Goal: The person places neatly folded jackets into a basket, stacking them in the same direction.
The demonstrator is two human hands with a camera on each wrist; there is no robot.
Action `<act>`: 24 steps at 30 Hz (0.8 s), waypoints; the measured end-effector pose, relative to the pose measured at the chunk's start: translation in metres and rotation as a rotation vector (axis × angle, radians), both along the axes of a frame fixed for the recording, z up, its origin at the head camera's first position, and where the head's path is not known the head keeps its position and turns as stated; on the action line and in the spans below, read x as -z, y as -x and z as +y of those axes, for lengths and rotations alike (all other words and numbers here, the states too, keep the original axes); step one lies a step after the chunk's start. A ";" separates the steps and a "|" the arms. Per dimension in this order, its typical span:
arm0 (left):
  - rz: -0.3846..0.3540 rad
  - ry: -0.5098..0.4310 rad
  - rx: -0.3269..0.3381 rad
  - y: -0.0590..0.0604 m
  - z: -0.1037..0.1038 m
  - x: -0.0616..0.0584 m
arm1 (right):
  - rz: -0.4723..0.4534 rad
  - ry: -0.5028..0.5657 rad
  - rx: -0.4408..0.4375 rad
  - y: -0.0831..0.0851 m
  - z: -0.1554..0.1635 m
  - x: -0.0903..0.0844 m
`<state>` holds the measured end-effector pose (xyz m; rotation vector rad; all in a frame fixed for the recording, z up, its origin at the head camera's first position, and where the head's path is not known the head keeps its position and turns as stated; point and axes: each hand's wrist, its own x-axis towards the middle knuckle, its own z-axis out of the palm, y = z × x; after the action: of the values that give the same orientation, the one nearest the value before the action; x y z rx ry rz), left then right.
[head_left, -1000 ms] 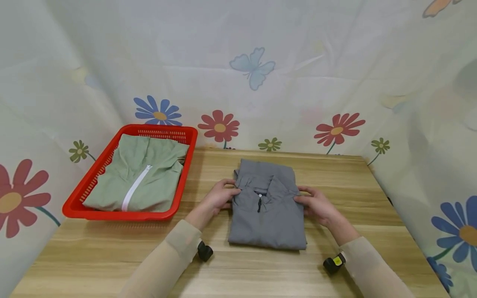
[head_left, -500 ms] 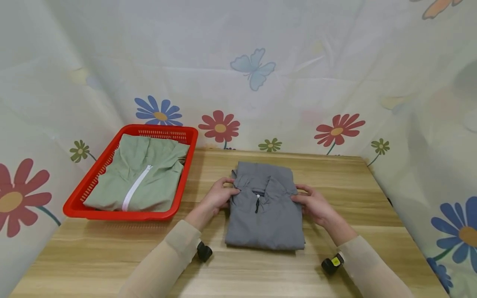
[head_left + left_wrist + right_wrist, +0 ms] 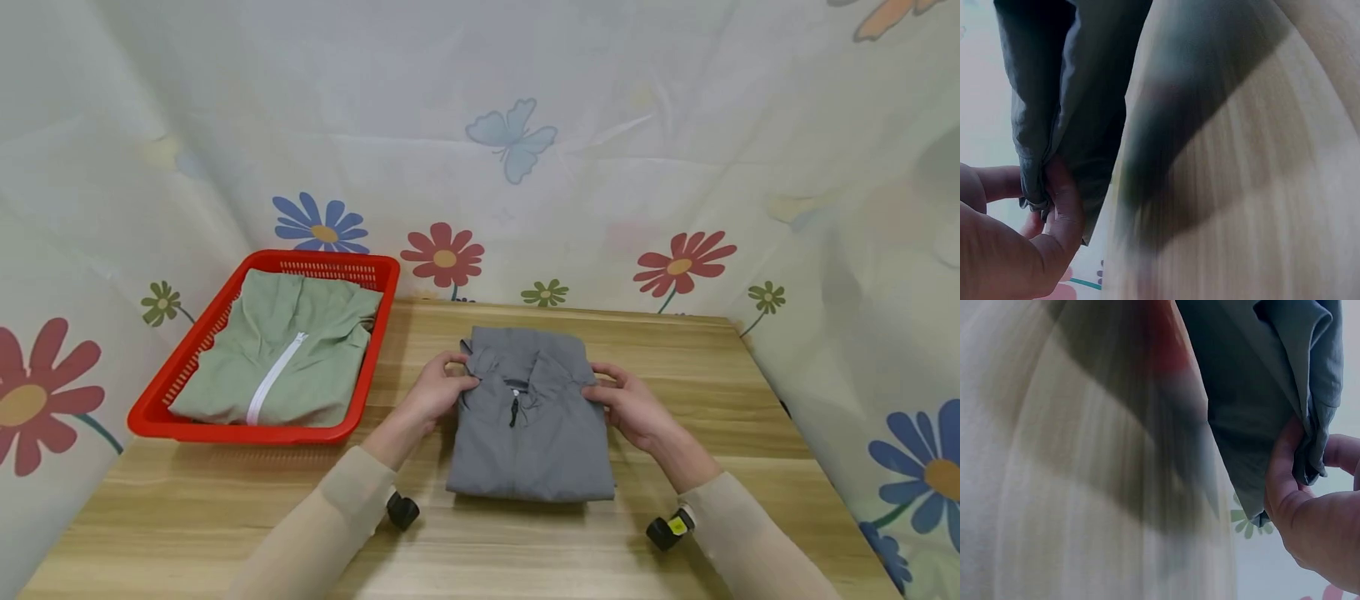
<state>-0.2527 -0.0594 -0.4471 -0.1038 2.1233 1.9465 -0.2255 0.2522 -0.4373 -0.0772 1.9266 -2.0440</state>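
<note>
A folded grey jacket (image 3: 532, 454) with a stand-up collar and a short dark zip pull lies between my two hands, over the wooden table. My left hand (image 3: 435, 392) pinches its left side near the collar, thumb on top. On the opposite side my right hand (image 3: 633, 410) pinches the edge in the same way. In the left wrist view, fingers (image 3: 1063, 209) bend around the bunched grey cloth (image 3: 1094, 125). The right wrist view has the right fingers (image 3: 1285, 469) curled behind the layered edge. The jacket's underside is mostly hidden, though its shadow falls on the table.
A red plastic basket (image 3: 369, 367) stands on the table (image 3: 675, 350) to the left. Inside it lies a folded light green jacket (image 3: 322, 367) with a white zip. Flower-printed white cloth (image 3: 570, 208) hangs behind and at both sides.
The grey jacket has shifted slightly left with both hands holding it, and its front edge looks a little wider to the camera. The basket stays put.
</note>
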 end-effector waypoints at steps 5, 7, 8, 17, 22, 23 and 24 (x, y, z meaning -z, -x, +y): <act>0.038 0.035 -0.011 -0.004 -0.004 -0.008 | 0.018 0.008 -0.017 0.000 -0.003 -0.009; 0.055 0.049 -0.018 -0.006 -0.006 -0.011 | 0.015 0.016 -0.018 0.000 -0.005 -0.012; 0.062 0.056 -0.021 -0.007 -0.007 -0.012 | 0.015 0.020 -0.022 0.000 -0.006 -0.013; 0.075 0.008 -0.012 -0.010 -0.018 -0.026 | 0.040 0.019 -0.025 -0.001 -0.016 -0.028; 0.056 -0.045 0.000 -0.011 -0.026 -0.034 | 0.037 -0.006 -0.008 0.001 -0.025 -0.038; 0.055 -0.049 0.001 -0.012 -0.028 -0.035 | 0.037 -0.011 -0.008 0.001 -0.026 -0.039; 0.056 -0.053 0.005 -0.013 -0.030 -0.037 | 0.037 -0.016 -0.008 0.001 -0.028 -0.041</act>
<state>-0.2401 -0.0892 -0.4100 -0.0340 2.1026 2.0234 -0.2266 0.2240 -0.3960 -0.1198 1.9607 -2.0359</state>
